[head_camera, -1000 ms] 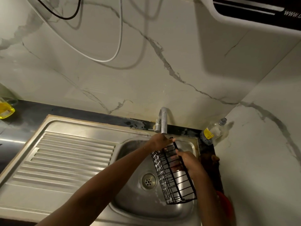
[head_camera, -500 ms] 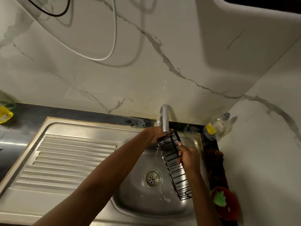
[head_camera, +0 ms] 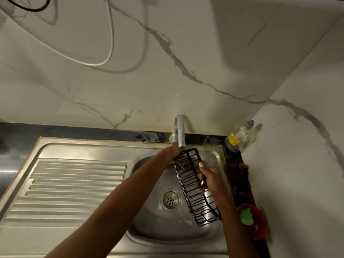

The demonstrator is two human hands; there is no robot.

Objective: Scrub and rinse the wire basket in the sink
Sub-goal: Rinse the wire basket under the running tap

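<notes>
A long black wire basket (head_camera: pixel 193 185) hangs on edge over the steel sink bowl (head_camera: pixel 149 226), its far end just under the tap spout (head_camera: pixel 181 133). My right hand (head_camera: pixel 210 179) grips the basket's right side around the middle. My left hand (head_camera: pixel 172 153) holds the far end of the basket under the spout, its fingers partly hidden behind the wires. The drain (head_camera: pixel 170 200) lies below the basket to the left.
A ribbed steel drainboard (head_camera: pixel 70 187) stretches to the left of the bowl. A clear bottle with a yellow label (head_camera: pixel 237 136) stands in the back right corner. A red bowl holding a green sponge (head_camera: pixel 255 220) sits on the dark counter strip at right.
The basket has turned more on edge and its far end has risen closer to the spout. My view has shifted down and right, bringing the red bowl into sight.
</notes>
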